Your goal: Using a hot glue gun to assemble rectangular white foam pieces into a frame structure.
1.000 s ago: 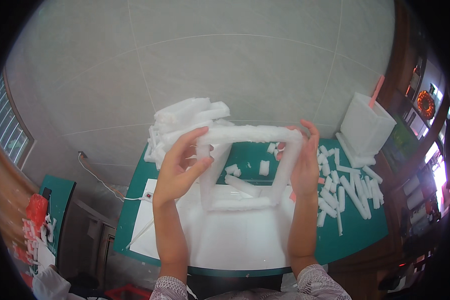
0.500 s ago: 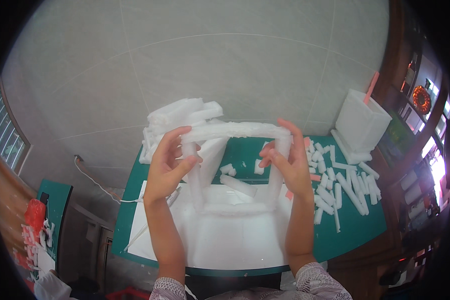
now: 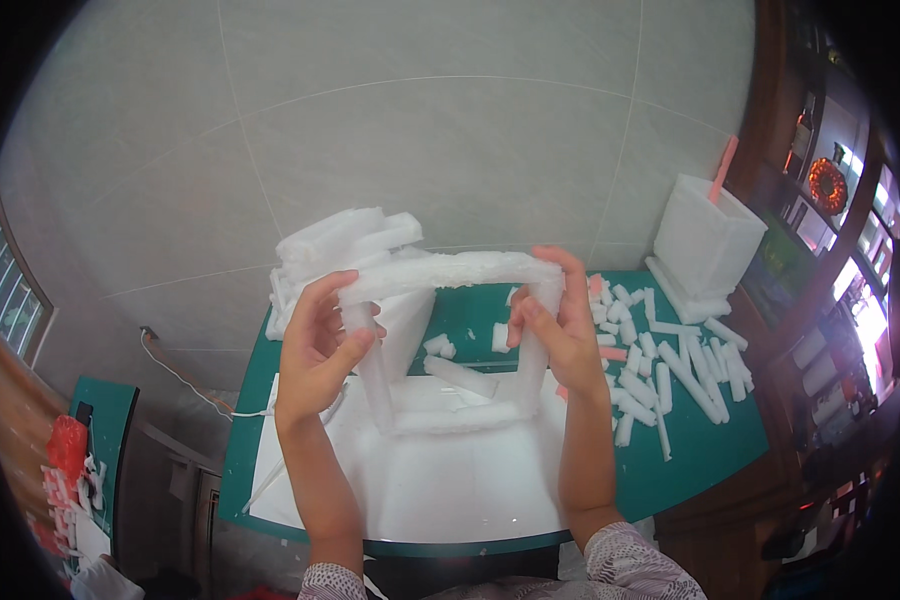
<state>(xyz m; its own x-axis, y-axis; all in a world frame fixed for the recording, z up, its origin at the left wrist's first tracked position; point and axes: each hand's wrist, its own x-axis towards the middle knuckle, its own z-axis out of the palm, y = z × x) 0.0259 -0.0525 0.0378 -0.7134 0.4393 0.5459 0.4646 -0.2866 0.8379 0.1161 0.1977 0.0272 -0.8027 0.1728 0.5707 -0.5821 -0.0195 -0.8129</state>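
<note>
My left hand [image 3: 315, 358] and right hand [image 3: 573, 345] pinch the upper corners of the white frame [image 3: 450, 269], thumbs opposing fingers. The frame is over the white sheet [image 3: 460, 495] on the green table [image 3: 695, 465].

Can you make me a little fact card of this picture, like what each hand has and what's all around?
Left hand: holding the upper left corner of a white frame
Right hand: holding the upper right corner
Frame shape: four-sided, open in the middle, rough top edge
Table: green, with a shiny white sheet on the near part
Right side: many loose white pieces, a few pink ones
Back left: pile of white blocks
Back right: white box, pink strip sticking up
</note>
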